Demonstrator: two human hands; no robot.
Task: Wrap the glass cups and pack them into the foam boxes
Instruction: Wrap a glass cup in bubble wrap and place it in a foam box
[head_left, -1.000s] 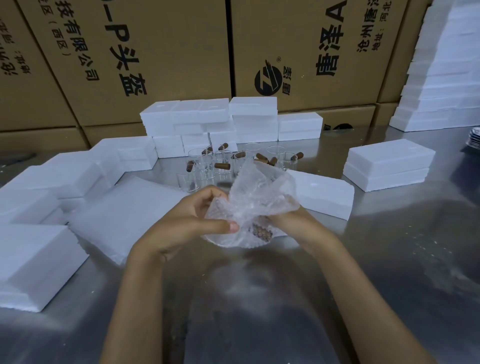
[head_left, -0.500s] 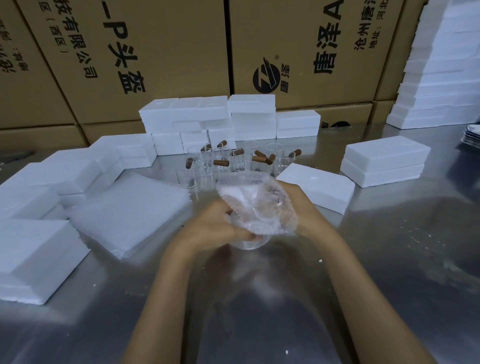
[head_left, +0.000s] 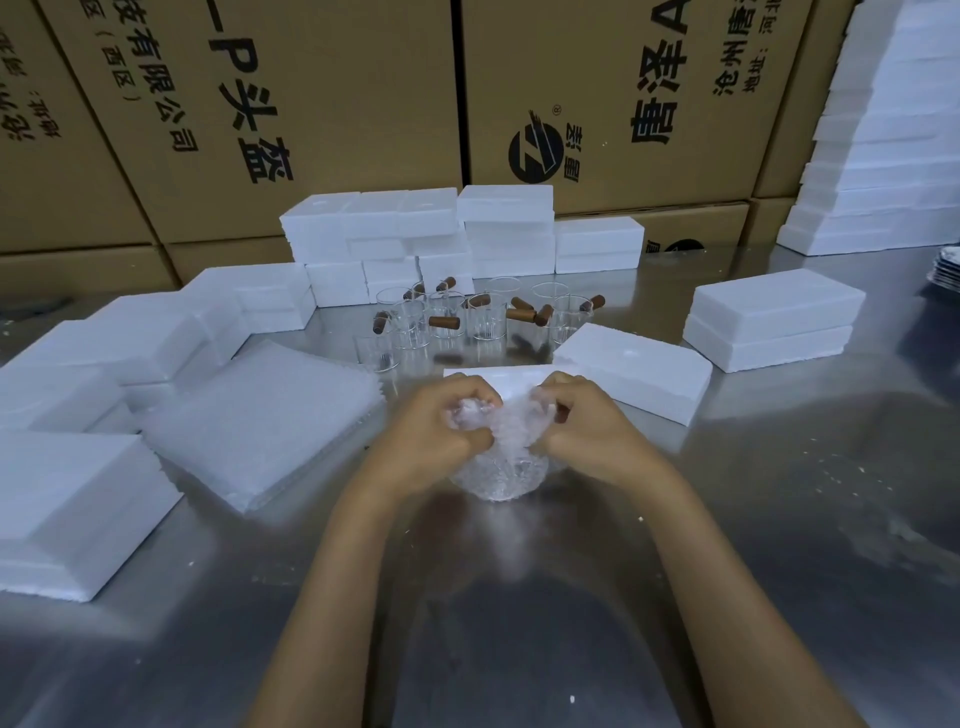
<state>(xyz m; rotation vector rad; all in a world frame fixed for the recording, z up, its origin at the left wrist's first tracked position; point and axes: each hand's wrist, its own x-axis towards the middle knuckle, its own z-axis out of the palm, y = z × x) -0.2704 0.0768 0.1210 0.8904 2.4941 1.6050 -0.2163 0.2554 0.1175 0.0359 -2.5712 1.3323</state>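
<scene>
Cartons (head_left: 322, 104) printed "P头盔", "唐泽".

I see a packing room or warehouse. Big cartons (head_left: 322, 114) printed with Chinese text and a logo stand as a wall behind a steel table (head_left: 779, 545). White foam boxes (head_left: 774, 317) sit in stacks all over it, with a taller stack (head_left: 883, 156) at the far right. A pile of bubble wrap (head_left: 260, 421) and a cluster of glass cups (head_left: 447, 322) wait near the middle.
</scene>
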